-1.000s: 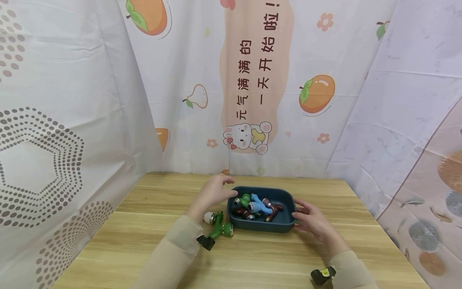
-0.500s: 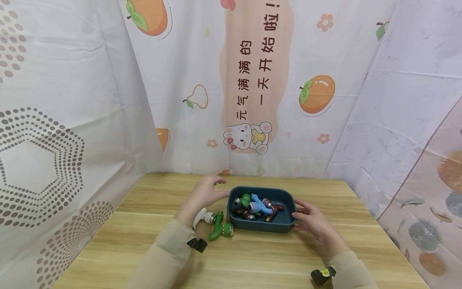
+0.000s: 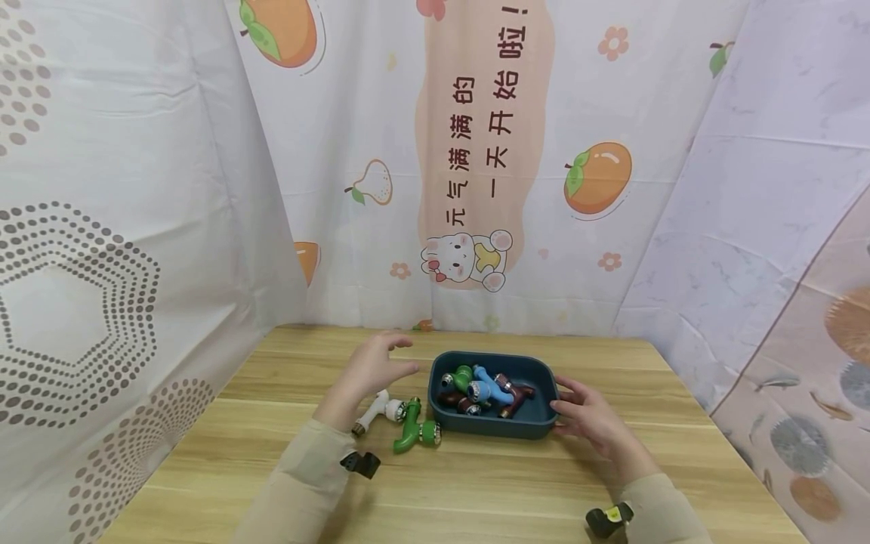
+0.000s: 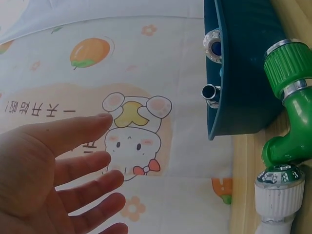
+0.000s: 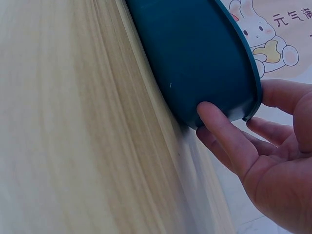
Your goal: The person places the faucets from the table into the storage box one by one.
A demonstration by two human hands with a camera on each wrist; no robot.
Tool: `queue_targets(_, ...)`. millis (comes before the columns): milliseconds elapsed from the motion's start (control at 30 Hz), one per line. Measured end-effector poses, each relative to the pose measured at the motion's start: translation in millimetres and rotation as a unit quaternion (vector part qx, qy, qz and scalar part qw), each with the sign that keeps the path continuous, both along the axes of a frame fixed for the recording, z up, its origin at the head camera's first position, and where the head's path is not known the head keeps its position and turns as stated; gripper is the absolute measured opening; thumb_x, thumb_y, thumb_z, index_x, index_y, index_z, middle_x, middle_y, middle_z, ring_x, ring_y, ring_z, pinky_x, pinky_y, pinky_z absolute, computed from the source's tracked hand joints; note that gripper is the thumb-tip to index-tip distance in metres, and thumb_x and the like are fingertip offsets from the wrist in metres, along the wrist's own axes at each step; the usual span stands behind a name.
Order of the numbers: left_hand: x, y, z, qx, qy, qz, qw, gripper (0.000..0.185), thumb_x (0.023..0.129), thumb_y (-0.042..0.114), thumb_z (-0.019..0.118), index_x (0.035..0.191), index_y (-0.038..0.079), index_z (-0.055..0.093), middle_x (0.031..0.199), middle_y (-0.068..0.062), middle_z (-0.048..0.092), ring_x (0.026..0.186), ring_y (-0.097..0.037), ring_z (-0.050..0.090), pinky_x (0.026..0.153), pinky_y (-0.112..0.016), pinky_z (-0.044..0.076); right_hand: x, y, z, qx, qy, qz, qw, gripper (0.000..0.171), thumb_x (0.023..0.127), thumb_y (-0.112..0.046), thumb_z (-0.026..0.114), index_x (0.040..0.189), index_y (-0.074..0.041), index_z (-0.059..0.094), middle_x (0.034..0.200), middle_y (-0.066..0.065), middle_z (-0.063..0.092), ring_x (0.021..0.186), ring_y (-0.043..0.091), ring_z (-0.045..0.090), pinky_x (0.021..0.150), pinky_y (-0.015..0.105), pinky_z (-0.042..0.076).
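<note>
My left hand [image 3: 370, 370] hovers left of a dark teal plastic box [image 3: 489, 427], holding nothing, its fingers spread and loosely bent. In the left wrist view, a gap separates that hand [image 4: 58, 170] from the box [image 4: 248, 73]. Below it on the table lie a white tap [image 3: 381, 409] and a green tap [image 3: 409, 431], close together. Inside the box are a blue tap [image 3: 492, 387], a green tap [image 3: 463, 376] and brown taps [image 3: 522, 394], partly overlapping. My right hand [image 3: 591, 415] holds the box's right end; in the right wrist view its thumb [image 5: 222, 129] lies against the wall.
A wooden table [image 3: 516, 491] carries everything. Printed cloth [image 3: 367, 249] hangs behind it, with more patterned cloth at the left [image 3: 136, 264] and right [image 3: 782, 340]. Black wrist cameras sit on both sleeves.
My left hand has drawn back from the box's left rim, moving left and exposing the white tap under the arm. My right hand and the box have stayed put.
</note>
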State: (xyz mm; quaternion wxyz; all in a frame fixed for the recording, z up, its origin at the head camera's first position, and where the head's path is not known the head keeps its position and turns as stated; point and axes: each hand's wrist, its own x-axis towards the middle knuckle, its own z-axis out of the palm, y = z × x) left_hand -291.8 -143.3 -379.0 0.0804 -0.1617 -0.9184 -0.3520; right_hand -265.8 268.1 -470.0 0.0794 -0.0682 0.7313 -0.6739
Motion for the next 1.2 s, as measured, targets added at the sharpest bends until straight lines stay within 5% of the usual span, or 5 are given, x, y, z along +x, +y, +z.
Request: queue_targets(1200, 1.9, -50, -26.3, -0.014, -0.047, 0.022, 0.9986, 0.062, 0.085, 0.031, 0.083, 0.138, 0.006, 0.062, 0.141, -0.016, 0.058, 0.129, -0.041, 0.052, 0.102, -0.059, 0.045, -0.2, 0, -0.1, 0.001, -0.006, -0.002, 1.000, 0.069, 0.102, -0.005, 0.060, 0.158, 0.004, 0.023, 0.149, 0.043, 0.034, 0.120, 0.044, 0.059, 0.086, 0.054, 0.056)
